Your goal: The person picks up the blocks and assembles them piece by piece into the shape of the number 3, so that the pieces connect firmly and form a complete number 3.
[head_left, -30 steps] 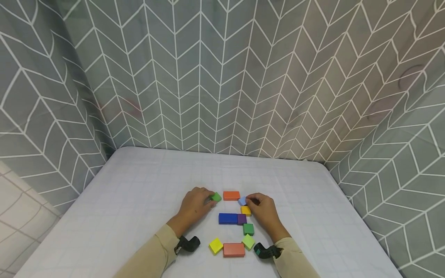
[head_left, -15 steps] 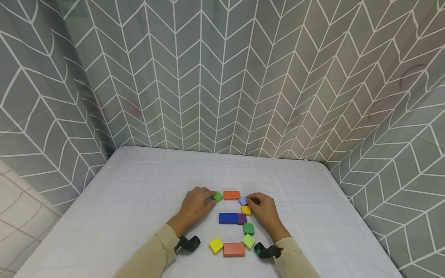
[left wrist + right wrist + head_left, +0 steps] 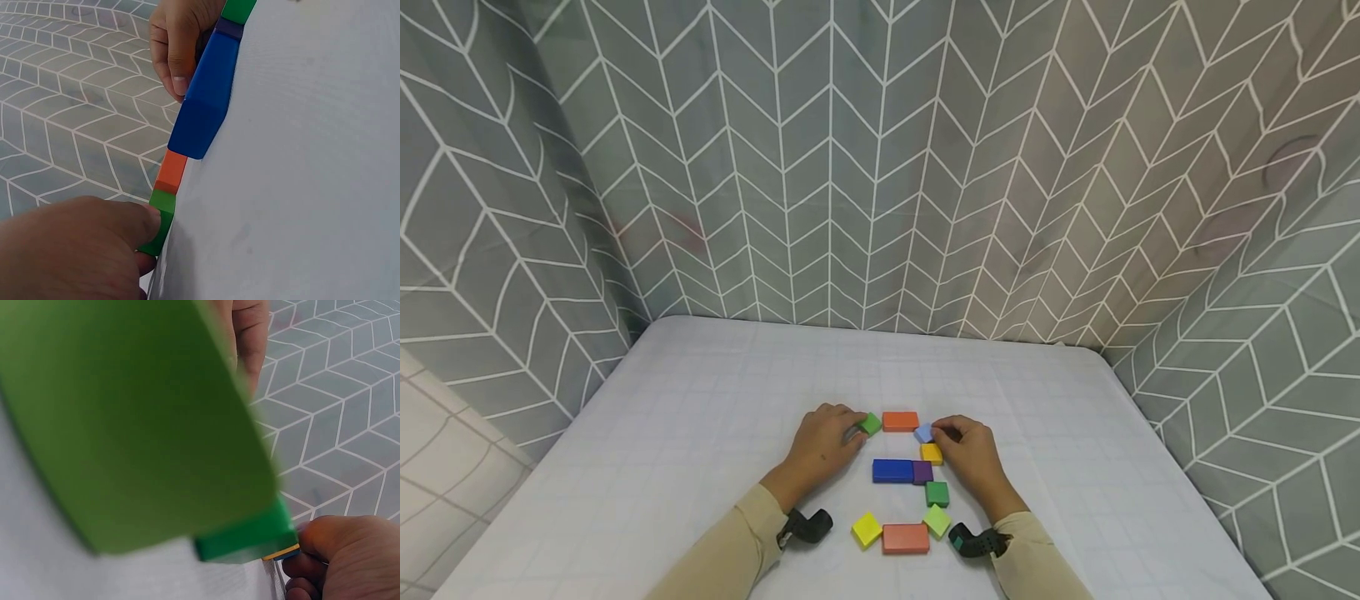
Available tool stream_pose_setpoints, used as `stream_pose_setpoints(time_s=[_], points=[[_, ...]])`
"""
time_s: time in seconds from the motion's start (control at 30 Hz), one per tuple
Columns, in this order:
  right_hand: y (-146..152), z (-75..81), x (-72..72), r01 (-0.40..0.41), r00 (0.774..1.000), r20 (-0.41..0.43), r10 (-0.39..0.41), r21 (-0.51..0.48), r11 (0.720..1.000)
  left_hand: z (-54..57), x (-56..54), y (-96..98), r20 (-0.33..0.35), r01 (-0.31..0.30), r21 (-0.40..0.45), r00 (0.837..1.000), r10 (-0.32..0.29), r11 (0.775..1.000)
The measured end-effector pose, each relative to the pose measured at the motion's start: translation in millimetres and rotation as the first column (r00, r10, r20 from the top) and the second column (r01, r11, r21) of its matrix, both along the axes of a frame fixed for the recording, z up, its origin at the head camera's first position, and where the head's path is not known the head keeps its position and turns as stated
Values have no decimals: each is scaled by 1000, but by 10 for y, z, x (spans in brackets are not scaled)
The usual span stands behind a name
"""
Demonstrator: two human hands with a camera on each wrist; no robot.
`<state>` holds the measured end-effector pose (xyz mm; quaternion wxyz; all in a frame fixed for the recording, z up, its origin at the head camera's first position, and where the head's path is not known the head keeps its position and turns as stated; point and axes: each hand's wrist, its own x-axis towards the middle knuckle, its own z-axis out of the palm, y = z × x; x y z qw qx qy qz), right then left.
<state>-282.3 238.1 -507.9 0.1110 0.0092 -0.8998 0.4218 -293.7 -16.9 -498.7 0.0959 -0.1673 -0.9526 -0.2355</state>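
Note:
My left hand (image 3: 822, 443) pinches a green block (image 3: 870, 424) between thumb and fingers, at the left end of an orange block (image 3: 900, 422). In the left wrist view the green block (image 3: 163, 215) sits against the orange block (image 3: 170, 172). My right hand (image 3: 967, 450) holds a light blue block (image 3: 923, 433) by its right side, near the orange block's right end. Just below it lies a yellow-orange block (image 3: 931, 454), close to the right fingers. In the right wrist view a large blurred green block hides much of the row.
Lower down lie a blue block (image 3: 892, 472), a purple block (image 3: 922, 473), a dark green block (image 3: 937, 494), a lime block (image 3: 937, 522), a salmon-red block (image 3: 906, 539) and a yellow block (image 3: 867, 531). A white cloth covers the table (image 3: 700, 400); a patterned curtain (image 3: 865, 167) hangs behind.
Over the last second my left hand has nudged the green block slightly right, up to the orange block. My right hand and the light blue block have hardly moved.

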Motion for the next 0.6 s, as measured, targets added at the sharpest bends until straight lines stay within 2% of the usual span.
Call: stream_pose_setpoints(time_s=[0.23, 0.6], points=[[10, 2, 2, 4, 1000, 19, -4, -16, 1000, -10, -11, 7, 22, -2, -10, 1000, 2, 1000], [8, -12, -14, -4, 1000, 1, 4, -18, 1000, -6, 6, -2, 10, 12, -11, 1000, -12, 1000]])
